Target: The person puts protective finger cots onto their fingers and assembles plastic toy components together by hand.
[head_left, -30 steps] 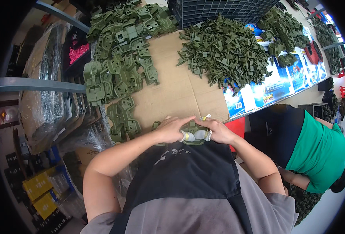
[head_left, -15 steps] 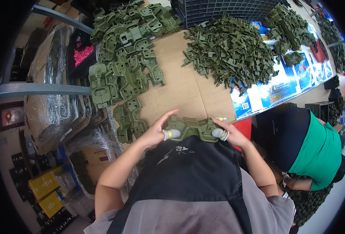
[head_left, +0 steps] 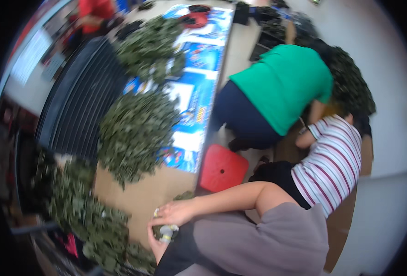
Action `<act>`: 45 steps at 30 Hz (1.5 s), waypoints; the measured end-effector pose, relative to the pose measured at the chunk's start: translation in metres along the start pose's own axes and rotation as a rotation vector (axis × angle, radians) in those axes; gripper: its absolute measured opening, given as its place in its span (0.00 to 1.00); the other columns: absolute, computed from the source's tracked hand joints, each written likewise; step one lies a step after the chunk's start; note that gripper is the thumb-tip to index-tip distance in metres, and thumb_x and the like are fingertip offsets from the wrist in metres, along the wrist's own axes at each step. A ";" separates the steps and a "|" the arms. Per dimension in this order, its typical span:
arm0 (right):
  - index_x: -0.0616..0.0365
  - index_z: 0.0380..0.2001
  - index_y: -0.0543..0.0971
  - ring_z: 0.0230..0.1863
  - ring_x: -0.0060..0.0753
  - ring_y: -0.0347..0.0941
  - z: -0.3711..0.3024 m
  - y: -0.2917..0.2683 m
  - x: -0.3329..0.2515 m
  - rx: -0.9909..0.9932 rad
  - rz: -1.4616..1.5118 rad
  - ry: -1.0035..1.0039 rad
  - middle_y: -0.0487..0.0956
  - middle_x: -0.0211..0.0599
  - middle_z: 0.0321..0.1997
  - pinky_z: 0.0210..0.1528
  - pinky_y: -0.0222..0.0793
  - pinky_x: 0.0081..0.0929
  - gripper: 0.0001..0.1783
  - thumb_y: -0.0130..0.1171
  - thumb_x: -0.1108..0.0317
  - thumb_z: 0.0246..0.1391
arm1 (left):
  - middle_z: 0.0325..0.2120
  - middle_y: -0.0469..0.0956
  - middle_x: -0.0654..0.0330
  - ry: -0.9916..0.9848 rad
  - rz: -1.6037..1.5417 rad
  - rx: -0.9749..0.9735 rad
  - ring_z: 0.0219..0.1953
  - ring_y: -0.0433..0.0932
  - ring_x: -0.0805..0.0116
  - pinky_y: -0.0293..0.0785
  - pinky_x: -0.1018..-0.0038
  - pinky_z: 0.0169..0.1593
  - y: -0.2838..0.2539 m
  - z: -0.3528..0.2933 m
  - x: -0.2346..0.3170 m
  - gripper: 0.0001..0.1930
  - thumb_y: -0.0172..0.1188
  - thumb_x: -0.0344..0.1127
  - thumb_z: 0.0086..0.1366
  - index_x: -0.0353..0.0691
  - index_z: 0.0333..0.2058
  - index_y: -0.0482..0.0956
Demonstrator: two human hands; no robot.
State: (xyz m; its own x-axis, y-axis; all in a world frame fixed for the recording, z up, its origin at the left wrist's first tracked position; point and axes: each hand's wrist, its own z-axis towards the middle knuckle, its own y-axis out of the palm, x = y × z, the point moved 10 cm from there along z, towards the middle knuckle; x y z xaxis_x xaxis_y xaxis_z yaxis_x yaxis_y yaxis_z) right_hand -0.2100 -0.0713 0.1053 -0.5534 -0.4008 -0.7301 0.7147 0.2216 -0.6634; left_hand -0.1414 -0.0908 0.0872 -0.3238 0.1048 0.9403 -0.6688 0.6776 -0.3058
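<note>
Close against my apron at the table's near edge, an olive-green moulded plastic part (head_left: 157,231) is held between both hands and mostly covered by them. My right hand (head_left: 176,213) lies over its top with the fingers bent. My left hand (head_left: 157,248) grips it from below, only partly in sight. Pale covers wrap some fingertips and a thumb. Just beyond my right wrist a bit of green plastic (head_left: 184,196) shows; I cannot tell if it belongs to the same part. Motion blurs the picture.
Heaped small green parts (head_left: 139,133) lie on the cardboard-covered table (head_left: 134,191), beside a dark crate (head_left: 81,96). Larger green parts (head_left: 97,230) fill the left. A red stool (head_left: 222,168) stands at right, near people in a green shirt (head_left: 286,87) and a striped shirt (head_left: 330,161).
My view has swung to the right, bringing the stool and the person in stripes into sight. Both hands stay on the green plastic part, which is now more hidden.
</note>
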 end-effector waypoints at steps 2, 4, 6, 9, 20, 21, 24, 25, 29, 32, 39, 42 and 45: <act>0.58 0.54 0.54 0.40 0.50 0.65 -0.008 -0.019 0.006 0.090 0.174 -0.047 0.68 0.48 0.34 0.44 0.60 0.38 0.36 0.53 0.71 0.38 | 0.45 0.66 0.55 0.107 0.107 -0.006 0.48 0.65 0.63 0.59 0.72 0.52 -0.005 -0.001 0.004 0.34 0.64 0.29 0.41 0.34 0.50 0.61; 0.58 0.57 0.51 0.39 0.53 0.64 -0.020 -0.039 -0.001 0.209 0.406 -0.185 0.68 0.50 0.33 0.41 0.61 0.39 0.43 0.54 0.77 0.32 | 0.44 0.67 0.51 0.192 0.263 -0.100 0.46 0.66 0.62 0.59 0.71 0.51 0.005 0.004 0.033 0.36 0.64 0.30 0.38 0.34 0.50 0.61; 0.58 0.57 0.52 0.38 0.52 0.64 -0.023 -0.037 -0.003 0.177 0.271 -0.152 0.68 0.49 0.32 0.40 0.61 0.39 0.44 0.54 0.78 0.31 | 0.43 0.67 0.50 0.238 0.274 -0.134 0.46 0.66 0.60 0.59 0.70 0.51 0.015 0.006 0.059 0.35 0.63 0.30 0.39 0.35 0.50 0.62; 0.58 0.56 0.55 0.36 0.48 0.65 -0.023 -0.012 0.007 0.147 0.157 -0.086 0.67 0.46 0.30 0.37 0.62 0.37 0.46 0.56 0.79 0.24 | 0.43 0.67 0.49 0.325 0.431 -0.197 0.47 0.65 0.59 0.58 0.69 0.51 0.018 0.010 0.063 0.34 0.62 0.29 0.40 0.35 0.49 0.62; 0.53 0.58 0.51 0.48 0.35 0.63 -0.021 -0.090 -0.002 0.622 0.565 -0.091 0.64 0.41 0.47 0.43 0.62 0.28 0.39 0.56 0.68 0.43 | 0.56 0.48 0.48 0.403 0.019 0.168 0.56 0.53 0.53 0.48 0.62 0.58 -0.039 0.022 0.104 0.45 0.57 0.52 0.49 0.43 0.59 0.40; 0.51 0.59 0.50 0.52 0.31 0.60 -0.023 -0.089 0.010 0.690 0.867 -0.072 0.60 0.39 0.54 0.47 0.61 0.27 0.37 0.55 0.65 0.47 | 0.57 0.46 0.49 0.248 -0.257 0.072 0.57 0.53 0.54 0.50 0.63 0.58 -0.027 0.031 0.090 0.46 0.55 0.56 0.51 0.44 0.59 0.37; 0.52 0.59 0.48 0.62 0.32 0.44 -0.005 -0.051 0.010 0.538 1.063 -0.113 0.47 0.37 0.62 0.57 0.49 0.31 0.39 0.56 0.61 0.47 | 0.53 0.56 0.53 0.097 -0.520 0.017 0.52 0.60 0.61 0.61 0.68 0.52 -0.027 0.046 0.024 0.38 0.51 0.51 0.55 0.43 0.59 0.45; 0.52 0.59 0.47 0.63 0.34 0.43 -0.003 -0.044 0.013 0.505 1.069 -0.061 0.46 0.38 0.62 0.58 0.47 0.31 0.40 0.56 0.60 0.46 | 0.53 0.57 0.52 0.089 -0.458 -0.011 0.52 0.61 0.61 0.61 0.68 0.51 -0.023 0.047 0.016 0.37 0.51 0.50 0.55 0.42 0.58 0.46; 0.53 0.60 0.44 0.61 0.44 0.47 -0.025 -0.102 -0.010 0.611 0.380 -0.109 0.52 0.43 0.59 0.57 0.48 0.33 0.46 0.59 0.63 0.41 | 0.49 0.62 0.52 0.040 -0.196 -0.146 0.49 0.64 0.62 0.63 0.70 0.49 -0.013 0.045 -0.009 0.33 0.51 0.45 0.55 0.40 0.56 0.50; 0.53 0.57 0.54 0.53 0.47 0.58 -0.004 -0.076 -0.021 0.182 0.381 -0.164 0.65 0.42 0.50 0.52 0.55 0.35 0.42 0.57 0.74 0.34 | 0.47 0.65 0.51 -0.015 -0.002 -0.238 0.46 0.67 0.62 0.64 0.70 0.47 -0.011 0.034 -0.025 0.30 0.51 0.41 0.56 0.37 0.55 0.53; 0.53 0.52 0.62 0.51 0.45 0.60 -0.030 -0.082 -0.020 0.202 0.377 -0.128 0.66 0.40 0.49 0.51 0.58 0.34 0.35 0.56 0.76 0.35 | 0.43 0.69 0.48 -0.085 0.337 -0.251 0.45 0.69 0.59 0.62 0.71 0.48 -0.017 0.027 0.029 0.28 0.56 0.39 0.53 0.32 0.50 0.60; 0.53 0.50 0.65 0.51 0.42 0.62 -0.034 -0.100 0.007 0.368 0.416 0.018 0.66 0.39 0.49 0.52 0.57 0.32 0.31 0.59 0.68 0.38 | 0.50 0.61 0.46 0.037 0.107 -0.160 0.49 0.66 0.58 0.61 0.69 0.51 -0.049 0.033 0.054 0.45 0.65 0.41 0.43 0.39 0.57 0.48; 0.53 0.50 0.65 0.53 0.41 0.61 -0.035 -0.095 0.021 0.479 0.582 0.030 0.66 0.39 0.50 0.53 0.56 0.31 0.30 0.60 0.65 0.41 | 0.51 0.57 0.45 -0.114 -0.436 -0.111 0.51 0.63 0.56 0.64 0.66 0.51 -0.054 0.015 0.046 0.55 0.70 0.38 0.37 0.46 0.59 0.38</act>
State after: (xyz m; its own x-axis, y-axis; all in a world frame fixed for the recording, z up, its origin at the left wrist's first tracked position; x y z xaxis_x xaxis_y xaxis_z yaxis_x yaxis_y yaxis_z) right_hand -0.3047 -0.0696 0.1472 -0.0362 -0.3115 -0.9496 0.9993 -0.0234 -0.0304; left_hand -0.1298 -0.1336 0.1445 -0.1044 -0.2838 0.9532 -0.6850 0.7154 0.1380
